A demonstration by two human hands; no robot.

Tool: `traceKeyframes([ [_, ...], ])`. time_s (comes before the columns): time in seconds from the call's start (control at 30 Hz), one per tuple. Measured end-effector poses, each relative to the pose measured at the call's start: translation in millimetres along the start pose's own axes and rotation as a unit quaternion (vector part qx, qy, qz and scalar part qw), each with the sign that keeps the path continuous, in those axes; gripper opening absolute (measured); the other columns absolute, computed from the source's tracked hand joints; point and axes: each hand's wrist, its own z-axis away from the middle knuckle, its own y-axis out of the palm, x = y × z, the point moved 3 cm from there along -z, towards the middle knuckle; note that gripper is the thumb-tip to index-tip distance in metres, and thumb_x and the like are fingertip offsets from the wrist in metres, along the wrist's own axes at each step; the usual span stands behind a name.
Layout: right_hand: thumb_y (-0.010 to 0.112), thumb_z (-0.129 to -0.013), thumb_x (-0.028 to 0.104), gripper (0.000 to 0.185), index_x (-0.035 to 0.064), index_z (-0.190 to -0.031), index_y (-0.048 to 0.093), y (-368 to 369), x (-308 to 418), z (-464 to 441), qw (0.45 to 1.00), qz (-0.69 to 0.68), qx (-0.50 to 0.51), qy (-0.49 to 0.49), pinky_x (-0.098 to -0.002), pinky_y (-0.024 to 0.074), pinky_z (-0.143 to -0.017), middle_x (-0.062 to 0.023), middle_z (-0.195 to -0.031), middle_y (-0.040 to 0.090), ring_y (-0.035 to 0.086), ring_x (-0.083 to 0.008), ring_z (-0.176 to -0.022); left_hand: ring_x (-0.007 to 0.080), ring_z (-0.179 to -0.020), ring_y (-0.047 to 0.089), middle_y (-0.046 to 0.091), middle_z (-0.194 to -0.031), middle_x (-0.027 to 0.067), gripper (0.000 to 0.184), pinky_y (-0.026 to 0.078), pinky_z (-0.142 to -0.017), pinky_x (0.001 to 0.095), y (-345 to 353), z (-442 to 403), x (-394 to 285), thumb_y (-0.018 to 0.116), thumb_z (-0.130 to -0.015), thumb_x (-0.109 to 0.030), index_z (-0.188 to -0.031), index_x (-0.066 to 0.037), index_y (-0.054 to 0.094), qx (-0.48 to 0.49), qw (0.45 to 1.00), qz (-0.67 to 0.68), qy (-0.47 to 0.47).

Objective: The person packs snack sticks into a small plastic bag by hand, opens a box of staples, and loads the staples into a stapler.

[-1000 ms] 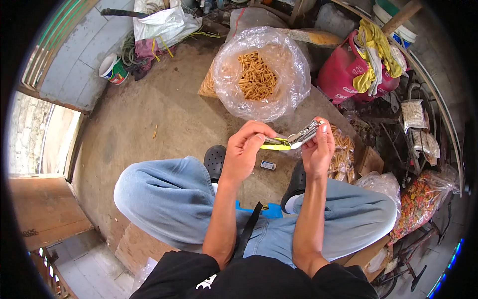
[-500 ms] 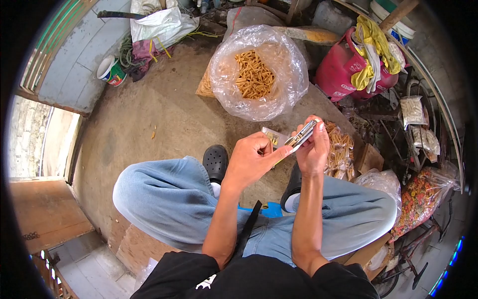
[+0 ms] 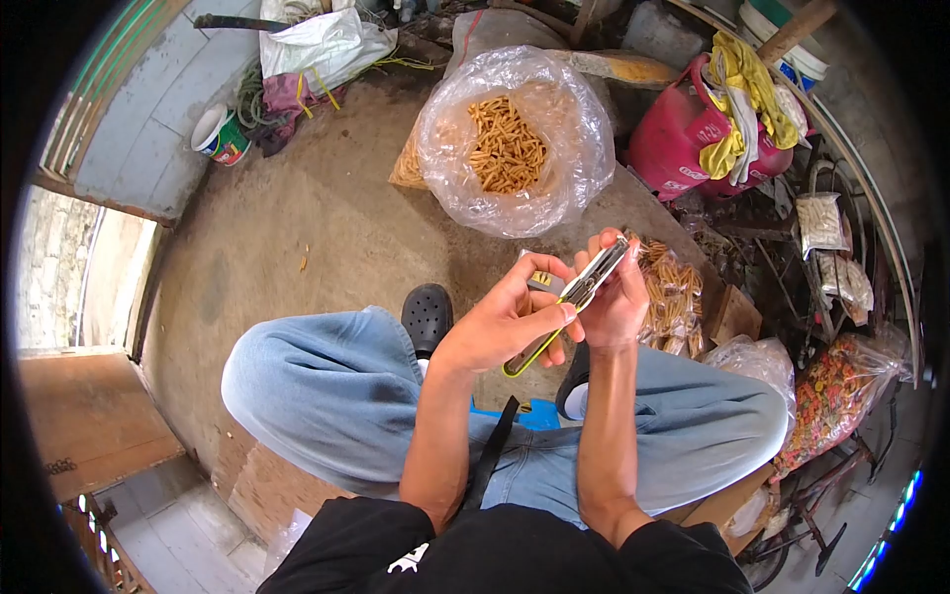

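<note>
A slim stapler [image 3: 597,274] with a metal body and a green-edged lower part slants between my hands above my lap. My left hand [image 3: 510,315] grips its lower half, thumb laid along the side. Closed around the upper end is my right hand [image 3: 618,302], with its fingertips near the tip. Beside the left fingers shows a small box with a pale label [image 3: 542,282]; whether the hand holds it I cannot tell. Ahead of both hands stands a large clear plastic bag [image 3: 450,203] with brown stick snacks [image 3: 507,148] inside.
Small filled snack packets [image 3: 673,302] lie to the right of my hands. Pink gas cylinders [image 3: 678,134] with a yellow cloth [image 3: 737,74] stand back right. A bag of colourful snacks [image 3: 831,396] leans at right. A small bucket [image 3: 220,137] stands at far left.
The stapler has swung steeper, and its green-edged lower end now shows below my left hand. My left hand has turned and its fingers have shifted along it. My right hand stays at the upper end.
</note>
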Motion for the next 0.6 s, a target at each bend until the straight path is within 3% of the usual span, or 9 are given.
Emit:
traceKeyframes([
  [0.13,0.048,-0.096,0.044,0.038,0.0069,-0.095,0.052,10.2,-2.3,1.3,1.0,0.013,-0.021,0.001,-0.02,0.0269,-0.05,0.006,-0.066,0.03,0.031,-0.0053,-0.058,0.0123,-0.048,0.056,0.064,-0.072,0.0121,0.037,0.043,-0.043,0.0235,1.3,0.2,-3.6,0.059,-0.089,-0.013,-0.121,-0.007,0.042,-0.026,1.0,-0.006,-0.013],
  [0.27,0.05,-0.095,0.044,0.038,0.0064,-0.097,0.052,11.7,-1.2,2.4,1.0,0.019,-0.021,-0.002,-0.0195,0.0272,-0.05,0.0064,-0.066,0.03,0.031,-0.0051,-0.058,0.0125,-0.046,0.055,0.063,-0.07,0.0124,0.037,0.042,-0.041,0.0225,0.1,0.8,-5.6,0.055,-0.089,-0.013,-0.123,-0.007,0.043,-0.038,0.999,-0.018,-0.032],
  [0.37,0.054,-0.094,0.042,0.037,0.0058,-0.102,0.053,12.7,5.1,6.3,0.997,0.065,-0.035,-0.019,-0.0182,0.0308,-0.05,0.0067,-0.068,0.039,0.036,-0.0039,-0.058,0.0123,-0.044,0.053,0.062,-0.07,0.0145,0.039,0.041,-0.04,0.022,-4.4,-0.7,-2.2,0.052,-0.089,-0.013,-0.126,-0.006,0.042,-0.026,0.999,0.006,-0.028],
  [0.43,0.057,-0.092,0.039,0.039,0.0038,-0.108,0.051,17.9,11.8,10.4,0.99,0.129,-0.028,-0.041,-0.0207,0.0383,-0.054,0.0034,-0.076,0.047,0.043,-0.0052,-0.063,0.0123,-0.043,0.05,0.06,-0.068,0.0159,0.041,0.04,-0.038,0.0223,-9.0,-3.5,3.8,0.051,-0.088,-0.012,-0.127,-0.005,0.042,0.026,0.996,0.073,-0.032],
  [0.47,0.057,-0.092,0.039,0.039,0.0038,-0.108,0.051,22.1,13.5,11.5,0.99,0.129,-0.027,-0.042,-0.0207,0.0383,-0.054,0.0034,-0.076,0.047,0.043,-0.0052,-0.063,0.0123,-0.043,0.05,0.06,-0.068,0.0159,0.041,0.04,-0.038,0.0223,-13.9,-4.8,8.6,0.051,-0.088,-0.012,-0.127,-0.005,0.042,0.026,0.996,0.073,-0.032],
  [0.53,0.068,-0.087,0.033,0.036,0.0043,-0.105,0.055,33.7,19.4,13.9,0.98,0.181,0.001,-0.081,-0.0158,0.0421,-0.056,0.002,-0.082,0.059,0.053,-0.0037,-0.065,0.0111,-0.044,0.049,0.059,-0.069,0.0127,0.038,0.039,-0.038,0.0217,-16.2,-7.1,13.8,0.049,-0.089,-0.012,-0.125,-0.004,0.043,0.129,0.979,0.159,0.004],
  [0.6,0.073,-0.083,0.027,0.036,0.003,-0.105,0.057,37.3,25.1,18.2,0.982,0.177,0.018,-0.065,-0.0157,0.0424,-0.06,0.0018,-0.084,0.06,0.053,-0.0031,-0.068,0.0113,-0.045,0.05,0.058,-0.069,0.013,0.036,0.038,-0.036,0.0211,-19.3,-8.2,18.4,0.05,-0.09,-0.013,-0.124,-0.003,0.044,0.162,0.971,0.176,0.001],
])
